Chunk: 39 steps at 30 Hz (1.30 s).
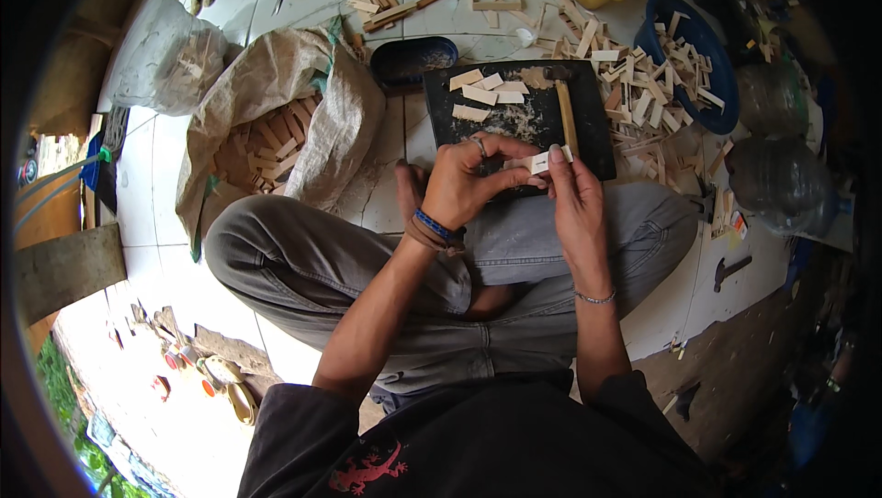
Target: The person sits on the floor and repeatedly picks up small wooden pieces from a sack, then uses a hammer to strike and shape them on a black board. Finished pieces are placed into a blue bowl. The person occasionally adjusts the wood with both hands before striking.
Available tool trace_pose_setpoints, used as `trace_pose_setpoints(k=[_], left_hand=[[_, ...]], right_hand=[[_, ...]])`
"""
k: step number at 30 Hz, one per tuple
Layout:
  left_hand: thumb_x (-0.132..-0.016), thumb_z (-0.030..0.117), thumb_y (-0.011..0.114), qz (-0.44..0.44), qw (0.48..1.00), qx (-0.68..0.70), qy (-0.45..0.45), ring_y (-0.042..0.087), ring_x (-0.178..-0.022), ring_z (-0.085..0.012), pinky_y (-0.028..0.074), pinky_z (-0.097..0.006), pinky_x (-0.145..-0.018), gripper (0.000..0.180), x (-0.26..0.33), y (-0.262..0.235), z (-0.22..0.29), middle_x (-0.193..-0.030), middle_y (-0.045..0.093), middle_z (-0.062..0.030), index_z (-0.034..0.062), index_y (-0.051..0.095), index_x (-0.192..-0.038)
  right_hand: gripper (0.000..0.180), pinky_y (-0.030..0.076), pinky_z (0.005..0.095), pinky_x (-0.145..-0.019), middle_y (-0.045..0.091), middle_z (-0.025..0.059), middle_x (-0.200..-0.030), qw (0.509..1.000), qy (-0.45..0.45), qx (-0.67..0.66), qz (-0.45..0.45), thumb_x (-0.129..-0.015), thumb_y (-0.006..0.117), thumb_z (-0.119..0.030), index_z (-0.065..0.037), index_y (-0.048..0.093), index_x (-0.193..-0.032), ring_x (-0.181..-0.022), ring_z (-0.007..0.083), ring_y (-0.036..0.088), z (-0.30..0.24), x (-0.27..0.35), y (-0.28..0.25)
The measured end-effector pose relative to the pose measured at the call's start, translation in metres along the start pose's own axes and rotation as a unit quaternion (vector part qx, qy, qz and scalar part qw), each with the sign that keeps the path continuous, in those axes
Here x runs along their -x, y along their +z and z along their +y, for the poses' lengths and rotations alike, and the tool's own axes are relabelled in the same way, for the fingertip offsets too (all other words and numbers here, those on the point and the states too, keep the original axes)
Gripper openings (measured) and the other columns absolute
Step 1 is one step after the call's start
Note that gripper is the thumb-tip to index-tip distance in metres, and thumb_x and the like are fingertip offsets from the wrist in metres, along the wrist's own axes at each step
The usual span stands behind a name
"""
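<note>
- The small wooden piece (540,163) is sitting just right of the frame's centre, pinched between the two hands above the person's crossed legs and in front of the near edge of the black board (588,135).
- The left hand (464,184) is curling over it from the left, its fingers (514,176) closing on the piece's left end; a ring is showing on one finger and a blue band at the wrist.
- The right hand (574,199) is coming up from below, its fingers (557,156) closing round the right end, so both hands are gripping the same piece with no gap showing between fingers and wood.
- The piece is looking pale, almost white, short and flat, a squared strip lying roughly level with a slight tilt; its middle is showing between the two grips, and the ends are hidden by the fingers.
- On the black board, above the hands, several similar pale strips (482,94) are lying amid sawdust, and a hammer (564,107) with a wooden handle is resting along the board's right side.
- To the upper right, a blue basin (721,75) is holding many more offcuts, with a loose heap of them (634,98) spilling over the tiled floor (147,195) between basin and board.
- At the upper left of centre, an open woven sack (276,112) is holding stacked wooden slats.
- A second hammer (732,270) is lying on the floor at the right edge.
</note>
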<state>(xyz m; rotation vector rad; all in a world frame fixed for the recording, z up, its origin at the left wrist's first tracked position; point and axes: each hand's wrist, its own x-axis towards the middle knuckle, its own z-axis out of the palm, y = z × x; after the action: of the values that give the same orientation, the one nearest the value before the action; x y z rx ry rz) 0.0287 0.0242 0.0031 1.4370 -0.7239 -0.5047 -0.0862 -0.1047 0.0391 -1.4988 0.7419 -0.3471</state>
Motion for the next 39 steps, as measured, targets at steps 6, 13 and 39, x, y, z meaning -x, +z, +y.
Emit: trace_pose_setpoints(k=[6, 13, 39], left_hand=[[-0.083, 0.013, 0.086, 0.007, 1.000, 0.020, -0.006, 0.073, -0.095, -0.0195, 0.056, -0.033, -0.088, 0.028, -0.001, 0.001, 0.001, -0.101, 0.079, -0.0073, 0.0045, 0.078, -0.109], [-0.084, 0.014, 0.085, 0.005, 1.000, 0.019, -0.004, 0.074, -0.095, -0.0182, 0.056, -0.032, -0.088, 0.029, -0.001, 0.000, 0.001, -0.101, 0.079, -0.0079, 0.0042, 0.078, -0.110], [-0.090, 0.009, 0.082, -0.041, 0.998, -0.005, 0.054, 0.069, -0.103, -0.0182, 0.054, -0.032, -0.092, 0.018, -0.007, 0.001, 0.009, -0.108, 0.073, -0.0086, 0.0020, 0.074, -0.105]], right_hand=[[0.037, 0.033, 0.0195, -0.064, 0.057, -0.0068, -0.080, 1.000, -0.010, 0.010, -0.009, -0.107, 0.060, -0.041, -0.006, 0.071, -0.098, -0.074, 0.0020, 0.042, 0.001, -0.002, -0.001], [0.037, 0.034, 0.0195, -0.065, 0.058, -0.0066, -0.082, 1.000, 0.001, -0.003, -0.010, -0.108, 0.060, -0.040, -0.006, 0.071, -0.099, -0.075, 0.0024, 0.043, 0.001, -0.002, -0.001], [0.035, 0.033, 0.0208, -0.062, 0.056, -0.0059, -0.076, 1.000, 0.003, 0.025, -0.005, -0.107, 0.061, -0.037, -0.006, 0.069, -0.093, -0.070, 0.0017, 0.043, -0.001, -0.002, 0.001]])
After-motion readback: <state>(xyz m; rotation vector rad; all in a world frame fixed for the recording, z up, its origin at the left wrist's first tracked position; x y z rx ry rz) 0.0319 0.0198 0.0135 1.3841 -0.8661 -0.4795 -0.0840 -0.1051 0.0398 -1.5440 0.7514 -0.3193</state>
